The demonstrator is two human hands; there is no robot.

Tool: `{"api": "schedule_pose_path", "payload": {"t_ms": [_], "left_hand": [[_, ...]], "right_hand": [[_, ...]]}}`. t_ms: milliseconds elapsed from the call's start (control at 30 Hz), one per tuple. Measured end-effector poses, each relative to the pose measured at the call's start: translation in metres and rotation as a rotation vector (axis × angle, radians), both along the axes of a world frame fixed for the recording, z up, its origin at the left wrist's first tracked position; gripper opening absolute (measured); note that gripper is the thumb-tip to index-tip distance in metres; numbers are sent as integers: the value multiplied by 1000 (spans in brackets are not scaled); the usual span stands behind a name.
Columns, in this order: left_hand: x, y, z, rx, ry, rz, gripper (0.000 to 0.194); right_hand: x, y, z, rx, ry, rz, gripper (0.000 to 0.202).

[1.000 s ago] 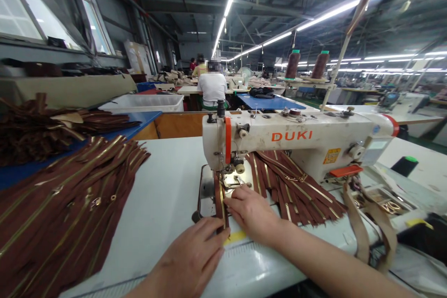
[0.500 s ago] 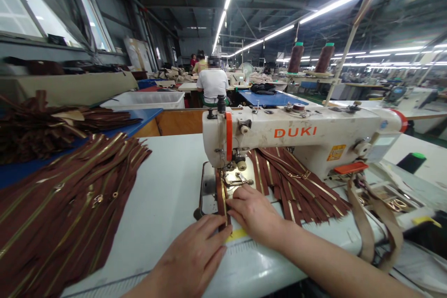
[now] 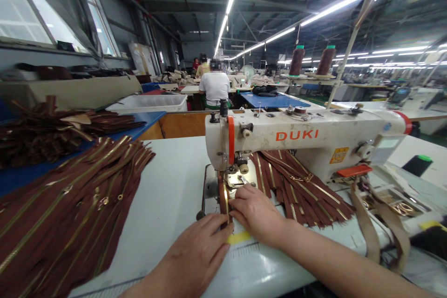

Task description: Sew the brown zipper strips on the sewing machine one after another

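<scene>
A brown zipper strip with gold teeth [image 3: 225,195] runs lengthwise under the needle area of the white sewing machine [image 3: 296,135]. My left hand [image 3: 199,247] has its fingers closed together on the strip's near end. Just right of the strip, my right hand [image 3: 256,212] presses its bunched fingertips against the strip's edge, close to the metal plate [image 3: 244,179]. The strip's lowest end is partly hidden by my left fingers. Behind the needle area, more brown zippers [image 3: 307,191] fan out to the right under the machine arm.
A large pile of brown zippers [image 3: 70,214] covers the table's left side, with another bundle [image 3: 45,135] behind it. At right are a tray of metal rings [image 3: 401,202], hanging beige straps [image 3: 394,242] and a black thread cone [image 3: 417,166]. A person in white [image 3: 214,87] sits ahead.
The whole view has shifted slightly, so the machine and piles appear a little lower and to the right. Both hands stay on the strip in nearly the same pose.
</scene>
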State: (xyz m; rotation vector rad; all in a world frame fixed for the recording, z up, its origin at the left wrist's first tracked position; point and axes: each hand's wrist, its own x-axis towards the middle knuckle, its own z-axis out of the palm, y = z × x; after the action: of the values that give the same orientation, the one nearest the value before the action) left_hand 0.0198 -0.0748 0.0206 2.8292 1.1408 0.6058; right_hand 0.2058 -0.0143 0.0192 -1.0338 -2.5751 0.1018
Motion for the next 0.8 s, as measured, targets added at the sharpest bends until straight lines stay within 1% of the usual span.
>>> {"api": "schedule_pose_path", "payload": {"t_ms": [133,333,500,633,800], "left_hand": [[1,10,-1,29,-6,9,28],[1,29,-3,24,-15,63,26],[1,42,-3,38,14,85,24],[2,47,-4,44,41,119,23],[-1,47,-10,77,55,143,28]], "right_hand": [[-3,10,-1,43,-30,-6,14],[-6,23,-1,77,-52,-6,15],[-6,28,-8,109,-40,-18,16],[-5,29,-14,131,-6,1,14],[-3,23,-10,87,-5,6,17]]}}
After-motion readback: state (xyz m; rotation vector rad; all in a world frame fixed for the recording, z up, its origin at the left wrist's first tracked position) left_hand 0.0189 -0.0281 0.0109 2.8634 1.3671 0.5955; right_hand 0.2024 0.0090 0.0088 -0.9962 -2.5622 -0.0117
